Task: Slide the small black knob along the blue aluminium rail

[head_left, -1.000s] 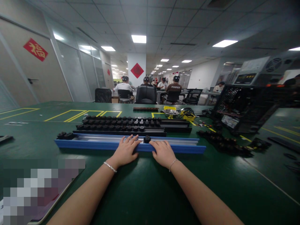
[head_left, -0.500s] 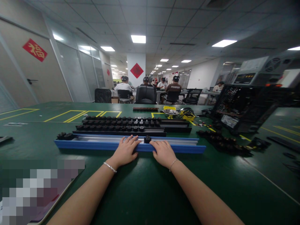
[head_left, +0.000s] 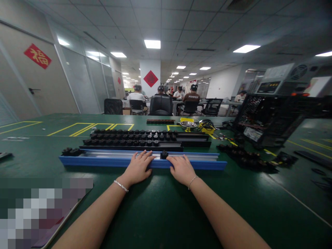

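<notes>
A long blue rail with a silver channel lies across the green table in front of me. My left hand rests flat on the rail's near edge, fingers spread. My right hand rests beside it on the same edge, fingers lying over the rail. Between the two hands a small black part sits in the channel, close to my fingertips. Two more black parts sit at the rail's left end.
Behind the blue rail lie two black rails filled with several black parts. Loose black parts are heaped at the right, beside an open computer case. A metal bowl stands further back. People sit at far desks.
</notes>
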Action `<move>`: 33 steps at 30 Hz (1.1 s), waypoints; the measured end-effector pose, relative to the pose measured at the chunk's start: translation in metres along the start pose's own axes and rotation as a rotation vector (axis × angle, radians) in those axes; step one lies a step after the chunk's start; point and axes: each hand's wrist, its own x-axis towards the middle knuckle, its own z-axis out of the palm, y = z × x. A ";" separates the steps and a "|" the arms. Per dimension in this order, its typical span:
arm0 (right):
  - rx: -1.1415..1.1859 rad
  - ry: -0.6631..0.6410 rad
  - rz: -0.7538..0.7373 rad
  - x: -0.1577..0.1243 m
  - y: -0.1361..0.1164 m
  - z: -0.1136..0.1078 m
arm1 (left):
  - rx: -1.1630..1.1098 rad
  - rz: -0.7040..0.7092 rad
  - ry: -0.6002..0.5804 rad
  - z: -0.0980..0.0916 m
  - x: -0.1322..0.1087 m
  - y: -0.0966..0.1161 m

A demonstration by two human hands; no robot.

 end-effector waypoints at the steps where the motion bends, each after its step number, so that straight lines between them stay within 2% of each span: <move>1: 0.002 -0.005 0.005 0.000 0.000 0.000 | -0.001 0.000 -0.002 0.000 0.000 0.000; 33: 0.009 -0.072 -0.041 -0.001 0.012 -0.014 | 0.011 0.013 0.004 0.001 0.000 -0.001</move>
